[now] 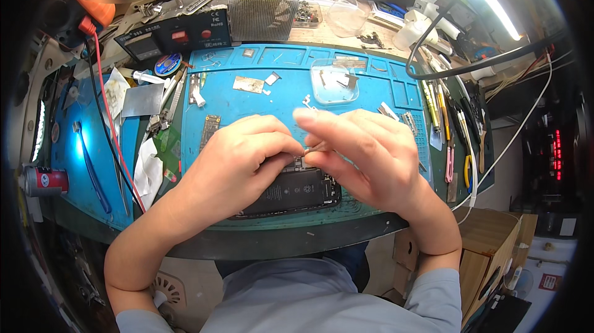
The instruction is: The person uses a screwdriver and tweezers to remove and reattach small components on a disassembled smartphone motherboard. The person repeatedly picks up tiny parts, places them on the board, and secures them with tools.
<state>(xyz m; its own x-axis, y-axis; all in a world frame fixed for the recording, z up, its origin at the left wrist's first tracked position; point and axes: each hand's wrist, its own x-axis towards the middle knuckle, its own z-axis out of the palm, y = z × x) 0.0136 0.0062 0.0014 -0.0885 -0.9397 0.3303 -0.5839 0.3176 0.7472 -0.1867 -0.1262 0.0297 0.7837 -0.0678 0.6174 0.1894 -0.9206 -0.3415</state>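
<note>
An opened phone (335, 196) with its black battery (300, 189) exposed lies on the blue work mat near the front edge. My left hand (244, 153) is above its left side, thumb and forefinger pinched together. My right hand (374, 150) comes over its right side, with thumb and fingers closed around something small and thin. The two sets of fingertips nearly meet above the phone's upper part. What they pinch is too small and too covered to name. Both hands hide much of the phone.
On the blue mat (235, 107) are a clear plastic tray (335, 82) with small parts, a metal plate (248, 84) and a circuit board (210, 129). Hand tools (445, 122) line the right side. A toothbrush (91, 169) and a can (44, 181) are at left; cables cross both sides.
</note>
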